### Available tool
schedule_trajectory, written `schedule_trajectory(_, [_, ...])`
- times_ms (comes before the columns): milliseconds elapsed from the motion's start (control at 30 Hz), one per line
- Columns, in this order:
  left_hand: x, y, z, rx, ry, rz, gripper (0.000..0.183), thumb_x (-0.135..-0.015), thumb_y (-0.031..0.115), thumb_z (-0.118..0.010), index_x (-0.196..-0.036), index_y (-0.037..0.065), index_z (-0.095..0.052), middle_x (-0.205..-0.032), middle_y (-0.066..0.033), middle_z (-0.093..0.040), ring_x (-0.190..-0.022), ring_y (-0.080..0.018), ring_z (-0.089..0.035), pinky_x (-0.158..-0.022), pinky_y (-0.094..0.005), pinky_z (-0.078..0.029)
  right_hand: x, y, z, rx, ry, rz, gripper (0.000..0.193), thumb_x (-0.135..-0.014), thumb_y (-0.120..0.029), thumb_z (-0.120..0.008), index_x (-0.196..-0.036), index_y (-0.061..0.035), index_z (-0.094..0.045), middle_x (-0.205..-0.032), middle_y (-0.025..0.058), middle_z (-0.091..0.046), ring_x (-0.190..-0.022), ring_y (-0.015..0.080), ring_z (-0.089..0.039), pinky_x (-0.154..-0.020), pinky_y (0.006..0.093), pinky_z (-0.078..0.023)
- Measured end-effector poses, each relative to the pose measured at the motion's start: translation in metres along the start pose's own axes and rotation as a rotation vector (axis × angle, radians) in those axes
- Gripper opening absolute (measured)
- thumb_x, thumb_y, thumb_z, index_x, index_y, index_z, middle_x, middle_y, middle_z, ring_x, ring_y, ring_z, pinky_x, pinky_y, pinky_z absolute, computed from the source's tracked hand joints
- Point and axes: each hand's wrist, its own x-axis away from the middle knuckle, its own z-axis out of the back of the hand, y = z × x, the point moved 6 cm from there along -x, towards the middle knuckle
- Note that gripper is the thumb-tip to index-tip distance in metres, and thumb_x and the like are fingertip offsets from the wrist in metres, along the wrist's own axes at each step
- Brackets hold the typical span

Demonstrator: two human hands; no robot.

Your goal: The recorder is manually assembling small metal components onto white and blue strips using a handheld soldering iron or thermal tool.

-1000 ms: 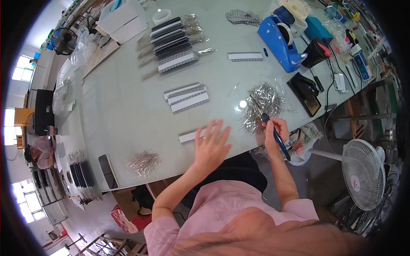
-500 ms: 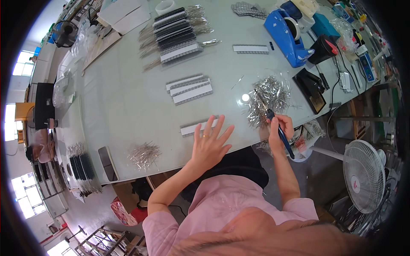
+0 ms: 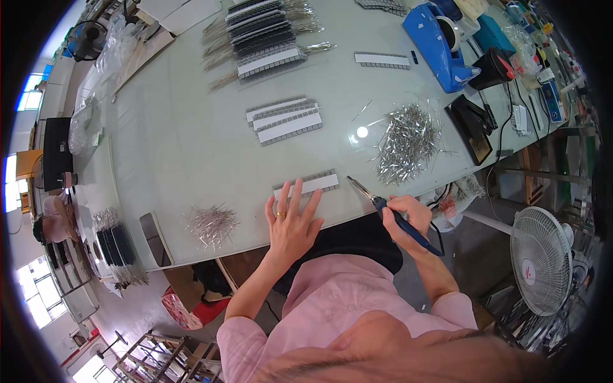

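Observation:
My right hand (image 3: 408, 221) is wrapped round the dark blue handle of a soldering iron (image 3: 364, 189), whose metal tip points up and left, just right of a grey strip with a white band (image 3: 320, 182). My left hand (image 3: 293, 225) lies with fingers spread, its fingertips over the left part and near edge of that strip. To the right is a heap of thin silvery wire-like pieces (image 3: 408, 143). Beyond the left hand, more grey-and-white strips (image 3: 288, 127) are stacked, partly overlapping.
A smaller heap of thin pieces (image 3: 214, 226) and a phone (image 3: 156, 239) lie at the left. Strips with wires (image 3: 262, 32) are bundled at the back. Rightward stand a blue tape dispenser (image 3: 437, 51), a black stapler (image 3: 469, 127) and a white fan (image 3: 541, 260).
The soldering iron has moved in my right hand from the silvery heap down and left, beside the strip's right end. My left hand has shifted slightly left and down.

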Motion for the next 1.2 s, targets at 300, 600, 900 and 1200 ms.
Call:
schedule_trajectory(300, [-0.003, -0.003, -0.005, -0.019, -0.024, -0.034, 0.058, -0.085, 0.033, -0.069, -0.140, 0.025, -0.051, -0.151, -0.0111, -0.038, -0.141, -0.0295, -0.032, -0.111, -0.0551, -0.019, -0.004, 0.007, -0.004, -0.025, 0.000, -0.094, 0.011, -0.078, -0.002, -0.072, -0.082, -0.0013, -0.062, -0.072, 0.0096, -0.065, -0.062, 0.0178, -0.065, -0.074, 0.0309, -0.057])
schedule_trajectory(600, [-0.006, 0.000, -0.006, -0.055, -0.009, -0.055, 0.057, -0.086, 0.036, -0.067, -0.139, 0.026, -0.052, -0.149, -0.0099, -0.041, -0.139, -0.0281, -0.034, -0.111, -0.0545, -0.017, -0.001, 0.013, -0.004, -0.054, 0.011, -0.200, 0.011, -0.080, -0.003, -0.072, -0.083, -0.0007, -0.062, -0.072, 0.0087, -0.066, -0.062, 0.0110, -0.062, -0.059, 0.0242, -0.048])
schedule_trajectory(900, [-0.006, -0.001, -0.009, -0.009, -0.008, -0.059, 0.059, -0.085, 0.031, -0.068, -0.140, 0.025, -0.051, -0.152, -0.0114, -0.037, -0.140, -0.0306, -0.034, -0.111, -0.0575, -0.017, -0.013, -0.015, -0.002, 0.056, -0.006, 0.064, 0.015, -0.074, -0.002, -0.075, -0.082, -0.0028, -0.062, -0.071, 0.0092, -0.064, -0.061, 0.0218, -0.065, -0.068, 0.0315, -0.057])
schedule_trajectory(1200, [-0.001, -0.006, -0.006, 0.004, -0.002, -0.017, 0.056, -0.086, 0.033, -0.065, -0.140, 0.025, -0.052, -0.153, -0.0116, -0.037, -0.142, -0.0284, -0.031, -0.113, -0.0543, -0.012, -0.017, -0.021, -0.014, 0.125, -0.067, 0.113, 0.017, -0.072, -0.001, -0.076, -0.083, -0.0035, -0.062, -0.073, 0.0109, -0.064, -0.061, 0.0268, -0.065, -0.064, 0.0324, -0.056])
